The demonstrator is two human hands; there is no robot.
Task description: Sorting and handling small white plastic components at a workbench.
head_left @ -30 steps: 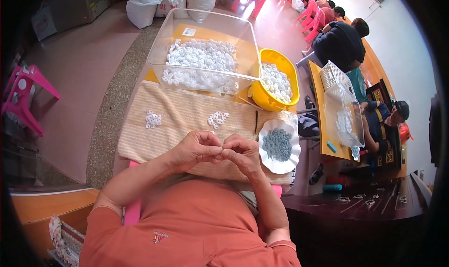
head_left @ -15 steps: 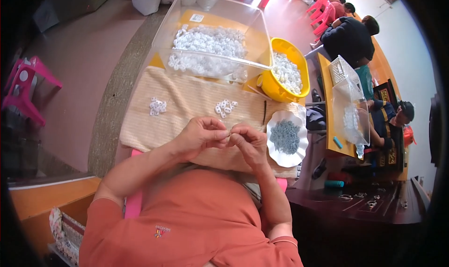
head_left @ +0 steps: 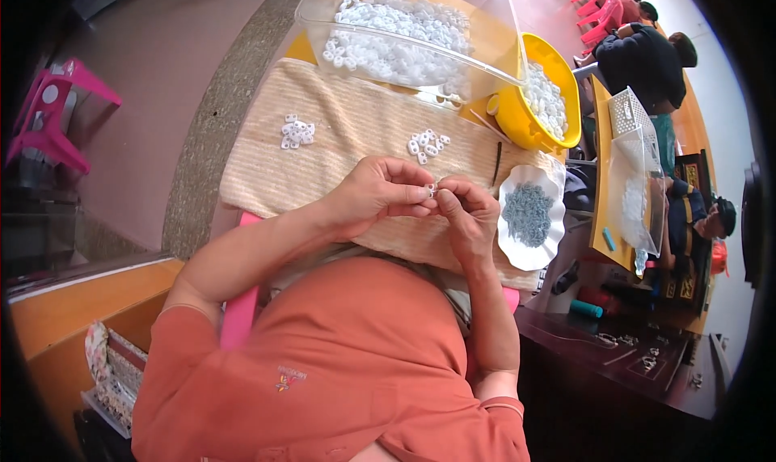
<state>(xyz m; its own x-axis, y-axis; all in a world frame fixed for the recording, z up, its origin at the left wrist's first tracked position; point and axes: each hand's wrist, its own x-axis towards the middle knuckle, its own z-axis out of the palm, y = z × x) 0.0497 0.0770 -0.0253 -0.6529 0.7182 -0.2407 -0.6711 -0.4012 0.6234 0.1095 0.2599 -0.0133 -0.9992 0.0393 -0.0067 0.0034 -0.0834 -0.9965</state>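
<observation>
Work at fingertip level, apparently mid-step: likely fitting or adjusting of one small white piece (head_left: pixel 431 190), held above the near part of the striped cloth (head_left: pixel 356 130). Left hand (head_left: pixel 380 195): grip pinching the piece between thumb and forefinger. Right hand (head_left: pixel 471 219): thumb and forefinger close at the right side of the piece; cannot tell whether pinching a second part or merely touching. Beyond the fingers, on the cloth: loose white cluster (head_left: pixel 426 145); farther left, white pile (head_left: pixel 297 132). Just right: scalloped white dish (head_left: pixel 519 259) of grey-blue bits (head_left: pixel 528 213). For the next move, keep left pinch steady, align right fingertips, and press lightly.
</observation>
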